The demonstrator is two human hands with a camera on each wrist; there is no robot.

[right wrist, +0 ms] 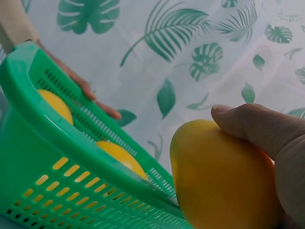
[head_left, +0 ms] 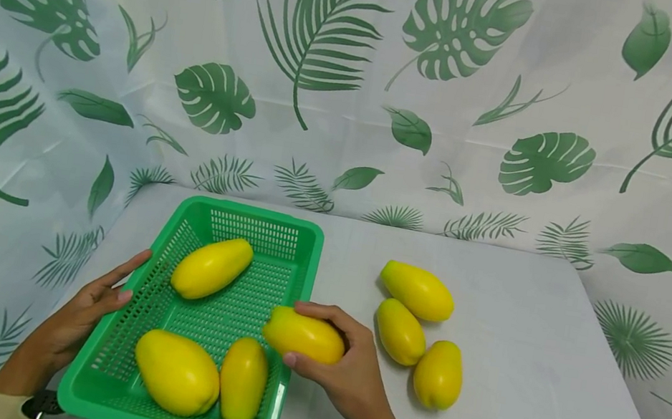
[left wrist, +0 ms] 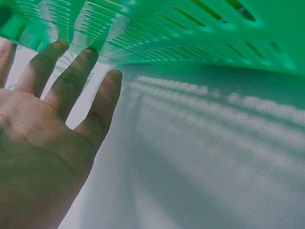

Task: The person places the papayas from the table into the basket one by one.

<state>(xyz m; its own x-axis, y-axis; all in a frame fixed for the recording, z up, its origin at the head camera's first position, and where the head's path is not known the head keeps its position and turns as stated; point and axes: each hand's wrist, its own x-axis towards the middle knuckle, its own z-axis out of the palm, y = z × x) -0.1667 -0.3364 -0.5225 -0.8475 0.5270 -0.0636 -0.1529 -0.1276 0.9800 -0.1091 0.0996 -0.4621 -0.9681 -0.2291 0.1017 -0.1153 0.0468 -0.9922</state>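
My right hand [head_left: 351, 371] grips a yellow papaya [head_left: 304, 335] over the right rim of the green plastic basket [head_left: 308, 263]. In the right wrist view, the thumb lies along the side of this papaya [right wrist: 219, 176], close to the basket rim. My left hand [head_left: 75, 315] rests at the basket's left side, its thumb over the rim. Its fingers [left wrist: 78, 76] look straight against the slotted outer wall in the left wrist view. Inside lie one papaya [head_left: 213, 268] toward the back, a large one [head_left: 177, 374] in front and a smaller one [head_left: 243, 380] beside it.
Right of the basket, three more papayas lie close together on the white table [head_left: 519, 382]: one at the back [head_left: 418, 292], one in the middle [head_left: 400, 332] and one in front [head_left: 439, 375]. A leaf-patterned cloth [head_left: 350, 117] hangs behind the table.
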